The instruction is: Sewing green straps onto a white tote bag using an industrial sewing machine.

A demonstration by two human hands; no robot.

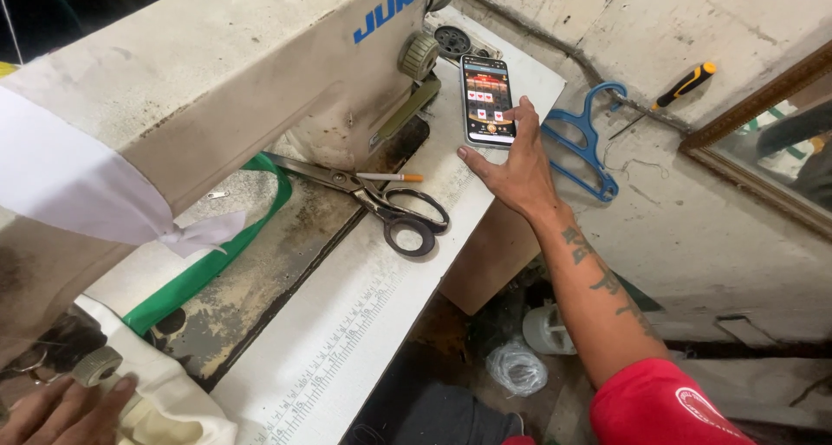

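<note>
Two hands of mine are in view, well apart. My right hand (518,163) reaches out across the far end of the white tabletop (347,332) to a smartphone (487,99) that lies flat there with its screen lit. My fingers (523,109) are spread loosely, not pinching anything; one fingertip rests at the phone's right edge, and my thumb points left just below the phone's lower end. My forearm carries dark tattoo marks and ends in a red sleeve (663,406).

My left hand (65,410) sits at the lower left corner, lying on cream cloth (169,402) with the fingers laid flat and close together beside a small ribbed knob (95,365). Whether they press on the knob I cannot tell.

Between my hands stands the worn cream sewing machine (217,81), with a white strip of cloth (95,194) tied around its arm. A green strap (217,254) curves across its bed. A pair of large black-handled scissors (381,204) lies shut on the tabletop near the phone, and a cigarette (390,177) rests across its blades. Beyond the tabletop, a blue plastic hanger (589,146) and a screwdriver with a black and yellow handle (672,91) lean against the grey wall, near a wooden-framed mirror (763,150).
</note>
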